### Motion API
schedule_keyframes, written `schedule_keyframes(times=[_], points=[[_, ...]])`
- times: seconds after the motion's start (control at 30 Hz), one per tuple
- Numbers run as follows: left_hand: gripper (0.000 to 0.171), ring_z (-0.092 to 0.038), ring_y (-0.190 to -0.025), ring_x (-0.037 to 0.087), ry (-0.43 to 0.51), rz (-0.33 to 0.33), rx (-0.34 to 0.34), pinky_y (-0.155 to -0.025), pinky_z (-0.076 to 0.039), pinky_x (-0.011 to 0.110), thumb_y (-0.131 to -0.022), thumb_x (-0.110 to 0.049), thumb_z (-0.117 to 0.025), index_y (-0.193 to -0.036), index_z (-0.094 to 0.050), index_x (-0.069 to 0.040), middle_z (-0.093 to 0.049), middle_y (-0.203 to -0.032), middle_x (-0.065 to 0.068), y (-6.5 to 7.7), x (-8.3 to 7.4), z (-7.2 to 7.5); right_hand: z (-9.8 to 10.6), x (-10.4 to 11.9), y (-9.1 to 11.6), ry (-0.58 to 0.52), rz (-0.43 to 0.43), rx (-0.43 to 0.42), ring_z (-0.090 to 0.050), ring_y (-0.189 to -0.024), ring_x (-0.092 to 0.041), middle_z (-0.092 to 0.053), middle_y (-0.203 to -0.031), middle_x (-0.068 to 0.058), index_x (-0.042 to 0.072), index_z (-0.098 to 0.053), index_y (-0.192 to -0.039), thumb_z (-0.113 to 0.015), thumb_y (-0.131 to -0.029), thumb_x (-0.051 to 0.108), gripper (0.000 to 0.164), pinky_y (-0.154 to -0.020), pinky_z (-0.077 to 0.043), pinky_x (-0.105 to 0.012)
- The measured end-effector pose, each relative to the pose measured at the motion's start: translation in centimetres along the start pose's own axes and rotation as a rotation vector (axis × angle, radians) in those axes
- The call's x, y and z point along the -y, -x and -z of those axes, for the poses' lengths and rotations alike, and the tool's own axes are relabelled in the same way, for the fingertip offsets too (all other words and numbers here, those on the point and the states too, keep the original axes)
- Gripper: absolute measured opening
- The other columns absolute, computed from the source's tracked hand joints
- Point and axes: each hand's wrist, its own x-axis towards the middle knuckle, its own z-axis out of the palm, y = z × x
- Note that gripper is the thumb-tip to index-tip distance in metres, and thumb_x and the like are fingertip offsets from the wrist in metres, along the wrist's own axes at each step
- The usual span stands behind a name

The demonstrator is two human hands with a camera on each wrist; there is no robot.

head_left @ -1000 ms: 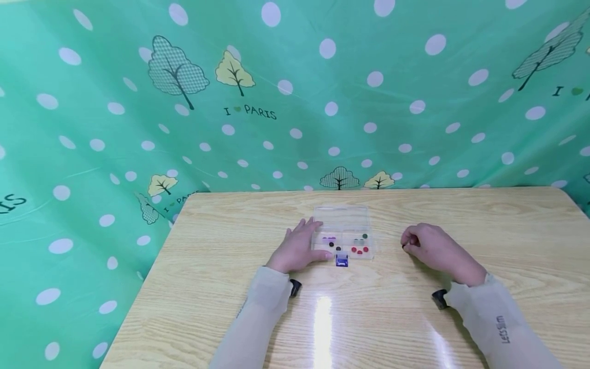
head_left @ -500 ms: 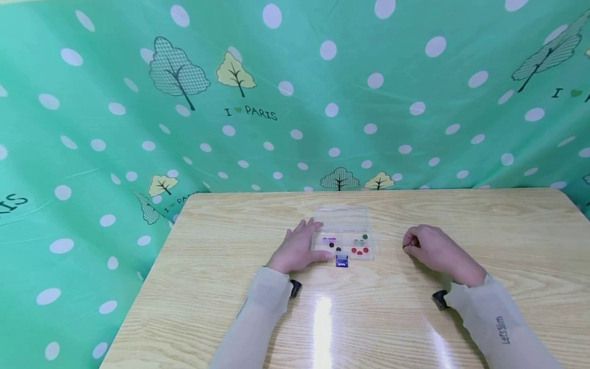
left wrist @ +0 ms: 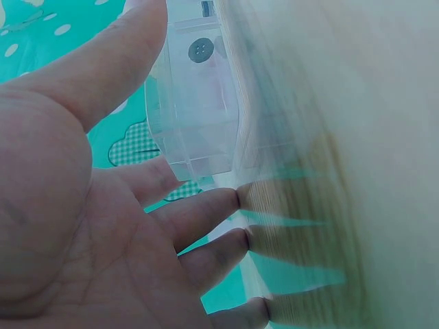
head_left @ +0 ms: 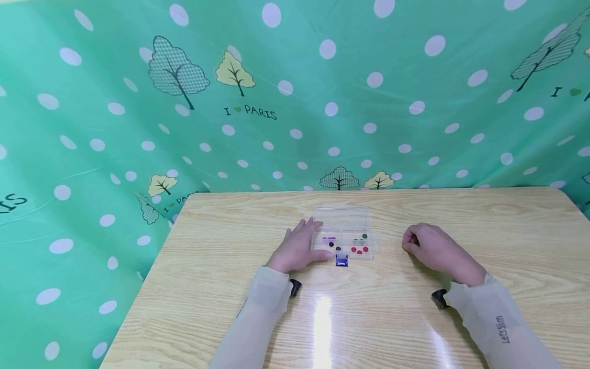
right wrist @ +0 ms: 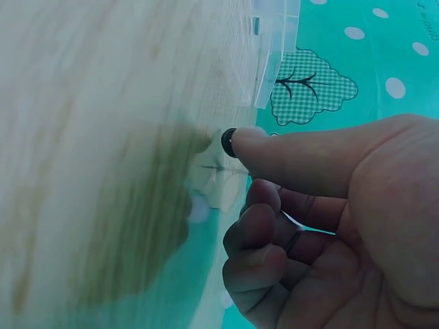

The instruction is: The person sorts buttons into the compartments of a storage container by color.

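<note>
A clear plastic box (head_left: 342,218) lies on the table with its lid raised at the back. Inside are buttons sorted by colour: purple ones (head_left: 329,238), black ones (head_left: 331,244), red ones (head_left: 359,251) and green ones (head_left: 364,236). My left hand (head_left: 297,249) rests at the box's left side, fingers spread and nearly straight, thumb by the front edge. In the left wrist view a dark button (left wrist: 201,50) shows through the wall. Right of the box, my right hand (head_left: 430,247) pinches a black button (right wrist: 228,142) just over the table; the other fingers are curled.
A blue latch (head_left: 341,261) sits at the box's front edge. The wooden table (head_left: 221,236) reaches back to a green patterned cloth (head_left: 295,102). Glare streaks the tabletop near the front. Each wrist wears a small black camera (head_left: 440,299).
Both hands and the box stay practically where they were. The right hand's fingers shift only slightly around the black button.
</note>
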Motion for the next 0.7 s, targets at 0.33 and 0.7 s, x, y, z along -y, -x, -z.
schedule_keyframes(times=[0.33,0.7], points=[[0.091,-0.01,-0.154,0.029,0.007,-0.002,0.001,-0.122,-0.004,0.055,-0.085,-0.049,-0.076,-0.157,-0.034,-0.014,-0.019,-0.166,0.008,0.0,0.0,0.0,0.2,0.6,-0.1,-0.007,0.0,-0.022,-0.049,-0.07,-0.018,-0.057,-0.078,-0.002,0.006,-0.064,-0.086,-0.062,-0.096,0.004,0.01,-0.064,-0.044,-0.032],[0.089,-0.011,-0.153,0.032,0.005,-0.01,-0.001,-0.122,-0.005,0.057,-0.085,-0.048,-0.076,-0.157,-0.036,-0.013,-0.02,-0.166,0.009,0.1,-0.1,0.2,0.2,1.6,-0.2,-0.014,0.001,-0.058,-0.049,-0.069,-0.018,-0.056,-0.077,-0.003,0.004,-0.065,-0.088,-0.063,-0.096,0.004,0.008,-0.061,-0.043,-0.031]])
